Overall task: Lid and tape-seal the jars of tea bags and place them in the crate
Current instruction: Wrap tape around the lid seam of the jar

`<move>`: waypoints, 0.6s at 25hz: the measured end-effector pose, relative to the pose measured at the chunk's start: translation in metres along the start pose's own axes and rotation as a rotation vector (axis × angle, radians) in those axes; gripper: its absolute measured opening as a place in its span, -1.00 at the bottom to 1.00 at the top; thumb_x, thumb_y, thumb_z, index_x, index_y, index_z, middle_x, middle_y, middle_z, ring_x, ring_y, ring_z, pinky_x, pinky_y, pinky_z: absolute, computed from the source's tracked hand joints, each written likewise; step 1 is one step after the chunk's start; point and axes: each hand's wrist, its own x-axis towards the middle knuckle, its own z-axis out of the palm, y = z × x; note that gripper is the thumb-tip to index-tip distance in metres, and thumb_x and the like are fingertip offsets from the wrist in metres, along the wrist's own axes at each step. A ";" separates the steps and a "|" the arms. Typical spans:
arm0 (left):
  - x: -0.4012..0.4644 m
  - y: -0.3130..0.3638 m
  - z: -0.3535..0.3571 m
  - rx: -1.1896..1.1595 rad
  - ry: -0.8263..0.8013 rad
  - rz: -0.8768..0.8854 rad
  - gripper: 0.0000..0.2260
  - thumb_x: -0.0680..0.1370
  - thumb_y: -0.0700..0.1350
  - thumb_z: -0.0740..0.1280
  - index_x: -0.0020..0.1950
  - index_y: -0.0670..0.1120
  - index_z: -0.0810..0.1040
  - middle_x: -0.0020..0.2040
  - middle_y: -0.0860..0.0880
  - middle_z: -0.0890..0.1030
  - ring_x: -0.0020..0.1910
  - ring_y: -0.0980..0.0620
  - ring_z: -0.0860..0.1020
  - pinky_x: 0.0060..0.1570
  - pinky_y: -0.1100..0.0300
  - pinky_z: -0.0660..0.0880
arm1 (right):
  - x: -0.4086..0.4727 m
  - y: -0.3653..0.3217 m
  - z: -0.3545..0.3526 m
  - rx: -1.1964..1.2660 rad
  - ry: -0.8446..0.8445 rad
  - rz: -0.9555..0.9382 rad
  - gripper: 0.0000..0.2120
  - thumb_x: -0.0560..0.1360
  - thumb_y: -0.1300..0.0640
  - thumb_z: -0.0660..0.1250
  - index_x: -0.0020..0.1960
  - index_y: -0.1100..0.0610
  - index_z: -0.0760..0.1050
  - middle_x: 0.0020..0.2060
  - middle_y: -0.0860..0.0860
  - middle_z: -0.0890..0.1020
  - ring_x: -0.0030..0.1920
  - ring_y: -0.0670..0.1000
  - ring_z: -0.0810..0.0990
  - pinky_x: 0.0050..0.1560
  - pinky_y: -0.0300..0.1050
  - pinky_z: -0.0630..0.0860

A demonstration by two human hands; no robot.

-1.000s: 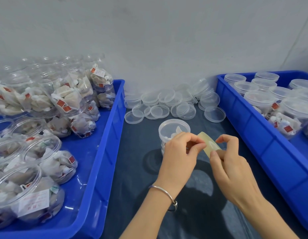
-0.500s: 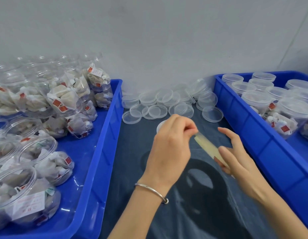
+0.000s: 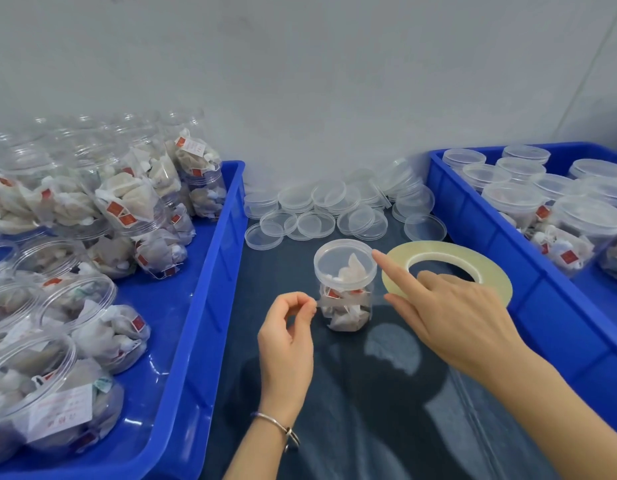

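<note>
Backdrop: pale grey wall, dark table top (image 3: 334, 393) running between two blue crates.
Centre stage: one lidded jar (image 3: 345, 285) of tea bags, upright on the table, well apart from both crates.
Left hand (image 3: 288, 341): thumb and forefinger pinched together just beside the jar wall below the lid. It looks like a thin strip of clear tape between them, but I can't make the strip out for certain.
Right hand (image 3: 452, 317): fingers apart, forefinger stretched out and touching the lid's rim, holding nothing.
Tape roll (image 3: 445, 270): flat on the table just right of the jar, partly under the right hand.
Handling call: thin clear plastic, light with those soft bags inside, likely tippy and slick. Steady it by the lid rim or round the wall, gently.
Left crate (image 3: 210, 306): open jars of tea bags, piled and leaning.
Right crate (image 3: 490, 230): lidded jars, cut off at the frame edge.
Spare lids (image 3: 314, 216): a loose heap at the wall.
Hard to see: whether any tape already sits on the seam; far side of the jar hidden.
</note>
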 end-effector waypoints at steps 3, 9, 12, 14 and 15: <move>0.009 -0.004 0.002 0.007 -0.037 0.011 -0.86 0.56 -0.24 0.31 -0.14 -0.03 0.55 -0.14 0.10 0.62 -0.11 0.25 0.56 -0.12 0.50 0.40 | 0.005 0.002 0.010 -0.041 0.025 -0.031 -0.50 0.54 -0.12 0.00 0.40 -0.03 0.39 -0.53 -0.02 0.29 -0.60 0.02 0.32 -0.49 -0.28 -0.16; 0.019 -0.014 0.007 -0.056 -0.151 0.060 -0.90 0.56 -0.32 0.28 -0.14 -0.19 0.53 0.19 0.09 0.57 0.16 0.29 0.52 0.08 0.46 0.40 | 0.009 0.008 0.021 -0.022 0.055 -0.050 -0.52 0.53 -0.12 0.00 0.35 -0.04 0.46 -0.51 -0.04 0.19 -0.58 -0.03 0.12 -0.48 -0.31 -0.18; 0.021 -0.017 0.009 -0.084 -0.150 0.056 -0.90 0.57 -0.30 0.28 -0.14 -0.19 0.52 0.20 0.09 0.58 0.16 0.27 0.54 0.07 0.45 0.41 | 0.011 0.009 0.022 0.003 0.043 -0.044 -0.54 0.54 -0.12 0.03 0.30 -0.03 0.51 -0.52 -0.06 0.19 -0.59 -0.04 0.11 -0.49 -0.33 -0.17; 0.025 -0.018 0.011 -0.092 -0.140 0.045 -0.90 0.57 -0.30 0.28 -0.14 -0.19 0.53 0.17 0.07 0.60 0.12 0.28 0.55 0.02 0.47 0.41 | 0.013 0.008 0.023 0.018 0.051 -0.041 -0.63 0.55 -0.12 0.17 0.23 0.00 0.57 -0.53 -0.06 0.18 -0.60 -0.04 0.10 -0.49 -0.35 -0.16; 0.026 -0.018 0.013 -0.099 -0.133 0.040 -0.90 0.57 -0.30 0.28 -0.14 -0.20 0.53 0.16 0.05 0.61 0.10 0.28 0.56 0.00 0.48 0.41 | 0.015 0.007 0.024 0.026 0.051 -0.035 -0.68 0.52 -0.09 0.27 0.19 0.01 0.59 -0.53 -0.05 0.18 -0.60 -0.03 0.10 -0.49 -0.35 -0.16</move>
